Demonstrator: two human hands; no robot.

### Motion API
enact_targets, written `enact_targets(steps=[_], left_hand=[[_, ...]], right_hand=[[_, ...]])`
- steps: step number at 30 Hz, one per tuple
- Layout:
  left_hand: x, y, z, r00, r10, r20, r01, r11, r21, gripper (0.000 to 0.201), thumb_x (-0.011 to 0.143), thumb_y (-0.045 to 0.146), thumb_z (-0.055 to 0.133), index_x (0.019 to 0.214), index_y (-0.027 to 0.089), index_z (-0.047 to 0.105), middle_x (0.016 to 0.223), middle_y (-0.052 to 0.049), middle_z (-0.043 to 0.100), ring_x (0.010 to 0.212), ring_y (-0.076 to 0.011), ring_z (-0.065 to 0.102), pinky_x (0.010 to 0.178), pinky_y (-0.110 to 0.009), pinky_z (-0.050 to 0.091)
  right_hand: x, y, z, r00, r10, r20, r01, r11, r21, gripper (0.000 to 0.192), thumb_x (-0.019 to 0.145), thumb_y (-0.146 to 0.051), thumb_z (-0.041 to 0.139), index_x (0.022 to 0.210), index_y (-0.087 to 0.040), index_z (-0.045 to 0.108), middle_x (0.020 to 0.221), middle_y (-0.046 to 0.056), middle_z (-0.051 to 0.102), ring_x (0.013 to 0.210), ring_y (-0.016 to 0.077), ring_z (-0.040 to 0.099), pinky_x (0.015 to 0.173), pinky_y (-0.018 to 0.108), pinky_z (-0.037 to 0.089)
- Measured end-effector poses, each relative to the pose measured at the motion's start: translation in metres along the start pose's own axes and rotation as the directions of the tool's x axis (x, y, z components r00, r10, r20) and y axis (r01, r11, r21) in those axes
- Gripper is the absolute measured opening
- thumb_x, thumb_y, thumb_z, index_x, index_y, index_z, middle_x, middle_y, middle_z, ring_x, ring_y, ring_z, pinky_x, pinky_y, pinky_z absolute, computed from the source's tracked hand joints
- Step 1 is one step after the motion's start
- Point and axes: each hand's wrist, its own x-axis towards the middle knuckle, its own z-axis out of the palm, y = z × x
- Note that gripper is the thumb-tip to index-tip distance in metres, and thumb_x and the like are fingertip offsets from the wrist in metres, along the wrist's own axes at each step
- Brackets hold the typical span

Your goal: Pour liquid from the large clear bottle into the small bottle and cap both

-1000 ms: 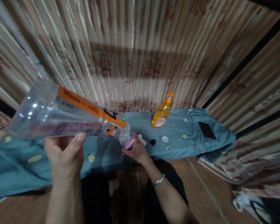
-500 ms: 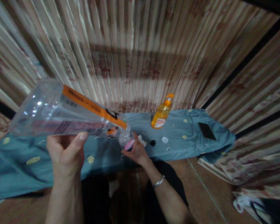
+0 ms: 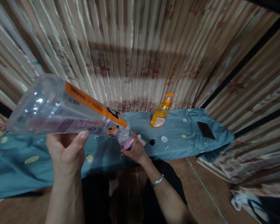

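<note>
- Two bare hands hold two bottles mouth to mouth above the near edge of a low worktop draped in a blue-grey cloth with small gold roundels.
- Behind the worktop hangs a long pleated curtain in beige and brown stripes, filling the whole back of the view.
- Largest of the held things is a big clear plastic bottle with an orange band and a printed label; it is tipped neck-down to the right, its base raised at the left.
- Left hand cups this big bottle from below near its middle, fingers and thumb curled up around it in a firm grip.
- Right hand, with a silver bangle at the wrist, is closed around a small clear bottle with a pink label (only its upper part shows above the fingers).
- Neck of the big bottle meets the mouth of the small one; whether anything is flowing cannot be told.
- Farther back on the cloth stands an orange pump bottle of liquid soap, upright, well apart from the hands.
- Toward the right end lies a flat black phone.
- Between soap bottle and hands lie a small white round cap and, just left of it, a small black cap.
</note>
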Motion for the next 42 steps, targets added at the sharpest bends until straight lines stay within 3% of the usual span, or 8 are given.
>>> enact_targets(steps=[9,17,24,29,38,42], left_hand=[[0.0014,-0.0029,0.0007,0.999,0.030,0.027,-0.030,0.999,-0.030,0.041,0.036,0.028,0.090,0.058,0.024,0.055,0.080,0.001,0.056,0.075,-0.0170,0.053,0.097,-0.052,0.049],[0.0010,-0.0068,0.0012,0.993,0.099,0.068,-0.099,0.995,-0.013,0.038,0.043,0.042,0.092,0.054,0.026,0.060,0.062,0.001,0.054,0.077,-0.0268,0.062,0.099,-0.065,0.045],[0.0002,-0.0053,0.0009,0.998,0.053,0.038,-0.054,0.998,0.014,0.042,0.037,0.041,0.093,0.053,0.024,0.058,0.065,0.003,0.050,0.072,-0.0188,0.054,0.089,-0.052,0.048],[-0.0003,-0.0009,0.0044,0.997,0.050,0.054,-0.052,0.998,0.030,0.039,0.038,0.039,0.091,0.060,0.025,0.061,0.062,0.003,0.048,0.075,-0.0229,0.057,0.087,-0.054,0.048],[0.0003,-0.0023,0.0035,0.999,0.029,0.038,-0.030,0.999,0.040,0.039,0.038,0.037,0.089,0.063,0.023,0.062,0.072,0.002,0.053,0.068,-0.0164,0.051,0.077,-0.042,0.047],[-0.0004,-0.0027,0.0031,0.998,0.033,0.052,-0.035,0.998,0.045,0.040,0.040,0.040,0.091,0.067,0.024,0.065,0.065,0.004,0.052,0.069,-0.0190,0.056,0.073,-0.040,0.047]], right_hand=[[0.0003,-0.0016,0.0018,1.000,0.016,-0.005,-0.016,0.999,-0.031,0.112,0.068,-0.033,0.086,0.159,-0.008,0.025,0.139,0.024,0.064,0.132,0.0395,0.063,0.112,0.056,0.050],[0.0001,0.0017,0.0026,1.000,0.003,-0.006,-0.003,1.000,0.001,0.112,0.068,-0.034,0.087,0.159,-0.013,0.025,0.138,0.021,0.065,0.130,0.0379,0.064,0.112,0.055,0.049],[-0.0006,0.0014,0.0022,1.000,0.003,-0.002,-0.003,1.000,0.005,0.110,0.068,-0.034,0.085,0.159,-0.014,0.026,0.140,0.021,0.064,0.134,0.0376,0.061,0.113,0.055,0.049],[-0.0010,-0.0016,0.0016,1.000,0.014,0.013,-0.014,1.000,0.000,0.112,0.068,-0.033,0.085,0.159,-0.010,0.024,0.142,0.023,0.062,0.137,0.0375,0.059,0.115,0.054,0.048],[-0.0006,0.0005,0.0039,1.000,0.001,-0.002,-0.001,1.000,-0.012,0.111,0.069,-0.034,0.085,0.160,-0.014,0.025,0.140,0.021,0.064,0.133,0.0386,0.062,0.113,0.057,0.049],[-0.0004,0.0006,0.0039,1.000,-0.010,-0.003,0.010,1.000,-0.016,0.111,0.068,-0.033,0.086,0.160,-0.013,0.026,0.140,0.022,0.064,0.134,0.0385,0.062,0.114,0.057,0.048]])
